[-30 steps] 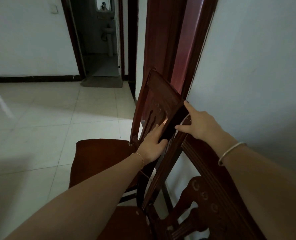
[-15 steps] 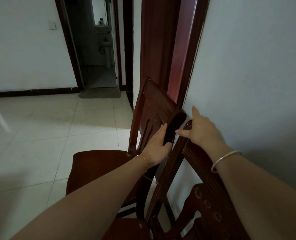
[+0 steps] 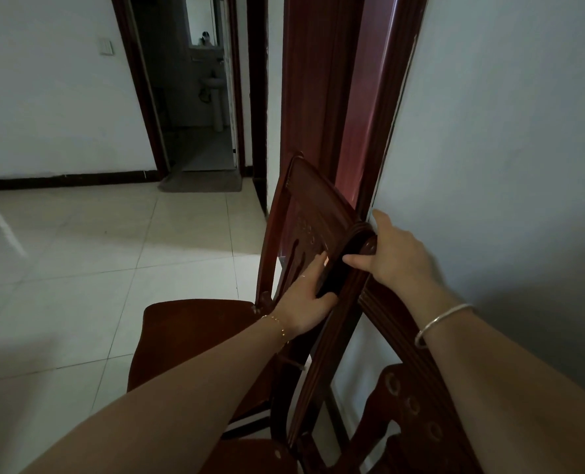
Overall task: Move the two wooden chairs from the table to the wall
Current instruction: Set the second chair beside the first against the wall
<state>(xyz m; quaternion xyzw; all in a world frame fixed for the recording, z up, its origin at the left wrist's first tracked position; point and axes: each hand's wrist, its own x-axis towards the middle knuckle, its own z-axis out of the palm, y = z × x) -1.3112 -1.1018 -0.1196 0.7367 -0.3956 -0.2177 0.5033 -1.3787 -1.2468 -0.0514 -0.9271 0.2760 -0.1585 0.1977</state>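
Head view: left hand [image 3: 304,299] fingers [image 3: 320,268] curl around the far chair [image 3: 304,213] back at frame centre; right hand [image 3: 392,256] grips the near chair [image 3: 400,333] top rail, touching it, beside the wall [image 3: 506,165] at right.

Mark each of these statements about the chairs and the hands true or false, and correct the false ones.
1. Both hands rest on chair backs. True: the left hand and the right hand each have a grip on a chair top.
2. The far chair stands by the white wall. True.
3. The floor is carpeted. False: it is pale tile.
4. The right wrist is bare. False: it wears a silver bangle.
5. A sink shows through the doorway. True.
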